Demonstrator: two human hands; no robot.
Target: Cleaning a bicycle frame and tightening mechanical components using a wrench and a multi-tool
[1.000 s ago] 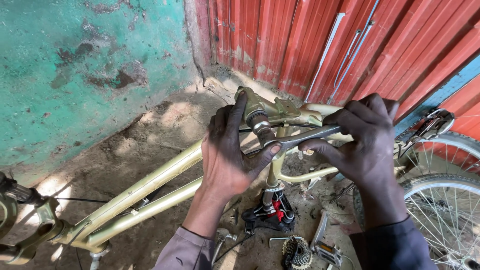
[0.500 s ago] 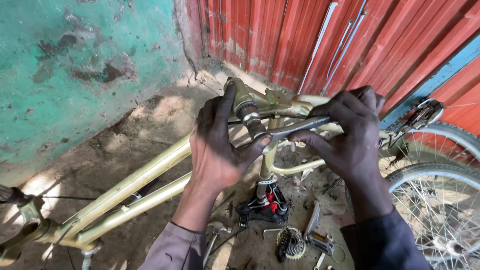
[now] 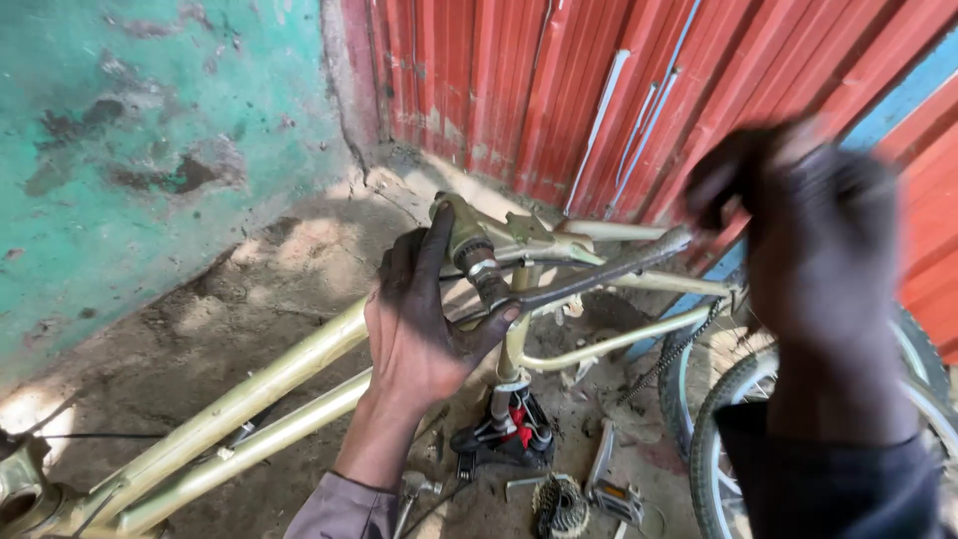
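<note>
Head view of an upturned bicycle frame (image 3: 249,399), pale yellow-green, lying across a dirt floor (image 3: 249,289) with its two long tubes running from lower left up to the bottom bracket (image 3: 469,240) at centre. The left hand (image 3: 424,319) is wrapped around the bracket shell, the thumb pressed against a dark wrench (image 3: 599,274) whose head sits on the bracket and whose handle stretches right and slightly upward. The right hand (image 3: 798,230) is raised above the far end of the wrench handle, apart from it and strongly blurred; whether its fingers are curled or spread cannot be told, and nothing is seen in it. A rear wheel (image 3: 728,439) with a black tyre stands at lower right, just beside the frame stays, and a chain (image 3: 674,349) hangs slack between the stays and the tyre. Under the bracket, the saddle (image 3: 504,439), black with a red patch, rests on the ground at the foot of the seat tube. Near it lie a toothed sprocket cluster (image 3: 559,504) and a pedal (image 3: 619,499). A teal plaster wall (image 3: 150,130), stained and chipped, fills the upper left; red corrugated sheet (image 3: 559,90) fills the upper right, crossed by a blue strip (image 3: 898,95) near the edge. No labels, packages or signs are legible on any surface.
</note>
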